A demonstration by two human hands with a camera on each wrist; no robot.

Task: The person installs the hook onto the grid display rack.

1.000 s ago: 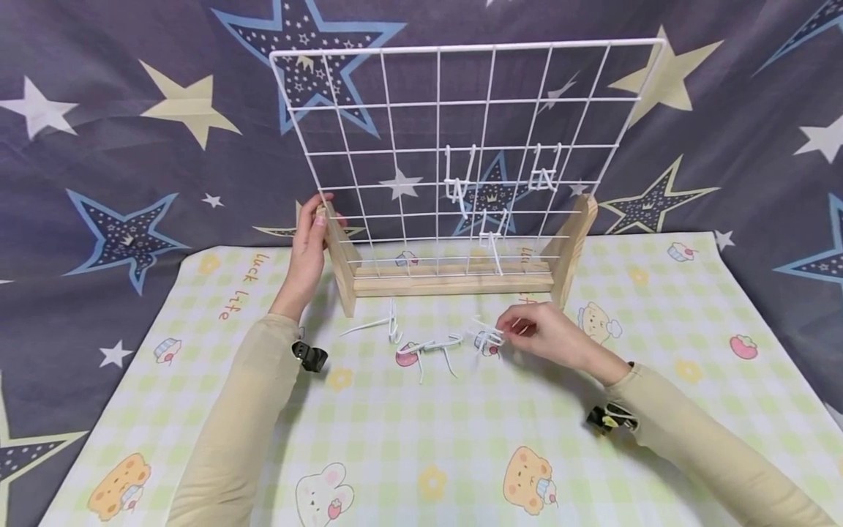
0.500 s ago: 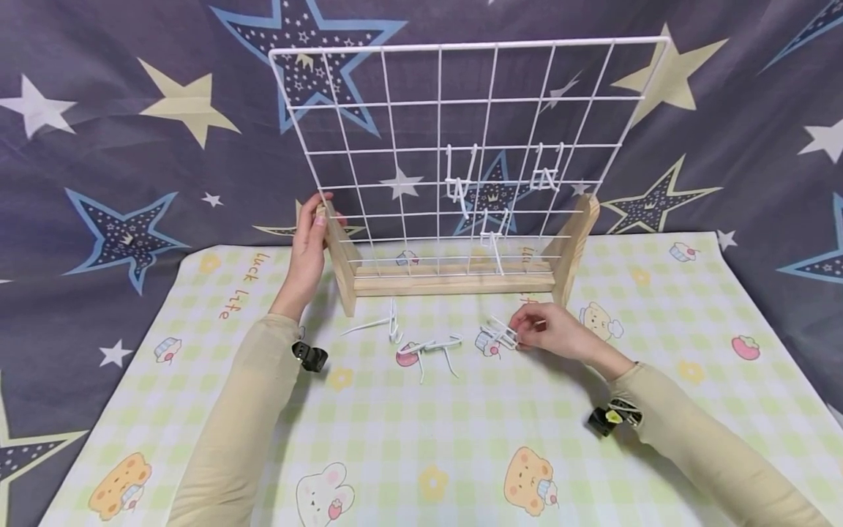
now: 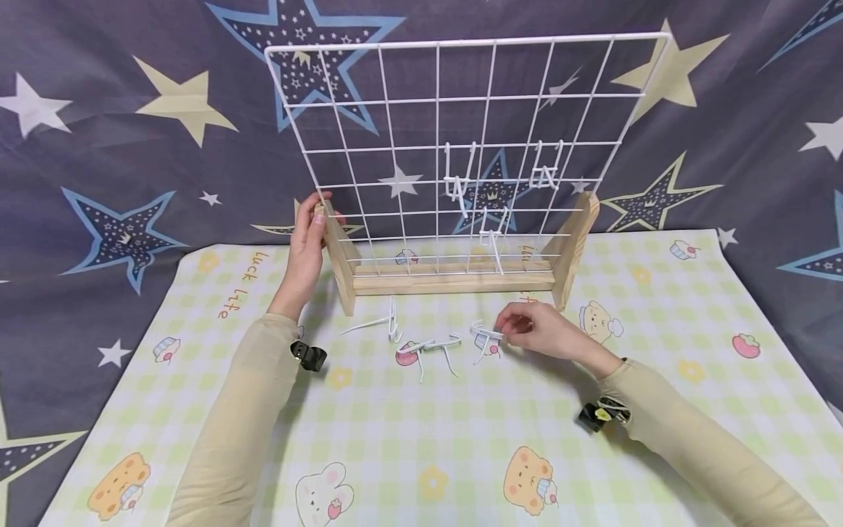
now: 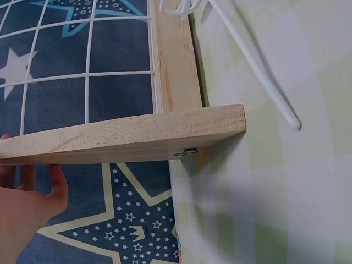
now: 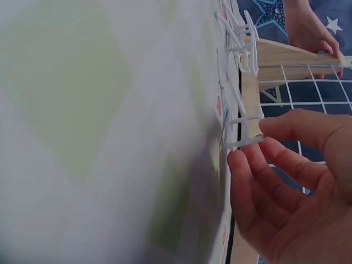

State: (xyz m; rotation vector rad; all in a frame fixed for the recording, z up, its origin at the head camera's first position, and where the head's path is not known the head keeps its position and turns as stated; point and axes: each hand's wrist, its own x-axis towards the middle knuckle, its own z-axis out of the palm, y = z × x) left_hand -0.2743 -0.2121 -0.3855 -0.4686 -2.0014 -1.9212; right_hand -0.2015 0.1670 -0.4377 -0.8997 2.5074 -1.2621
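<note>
A white wire grid panel (image 3: 437, 99) stands upright in a wooden stand (image 3: 454, 284). My left hand (image 3: 304, 252) grips the stand's left side board (image 4: 126, 132), thumb on the near side and fingers partly hidden behind it. With thumb and fingertips, my right hand (image 3: 543, 331) pinches a white wire hook (image 3: 486, 337) just in front of the stand. In the right wrist view the end of this hook (image 5: 242, 144) lies between the fingertips. On the grid hang an upper middle hook (image 3: 456, 183), an upper right hook (image 3: 544, 174) and a lower hook (image 3: 490, 236).
More loose white hooks lie on the tablecloth (image 3: 382, 439): one to the left (image 3: 393, 322) and a cluster in the middle (image 3: 431, 344). The cloth has a green check with cartoon prints. Behind the stand hangs a dark star-patterned curtain (image 3: 217, 172).
My right hand shifted slightly right, then came back left, and the hook in its fingers has turned, one prong now pointing down toward me. My left hand stays on the side board.
</note>
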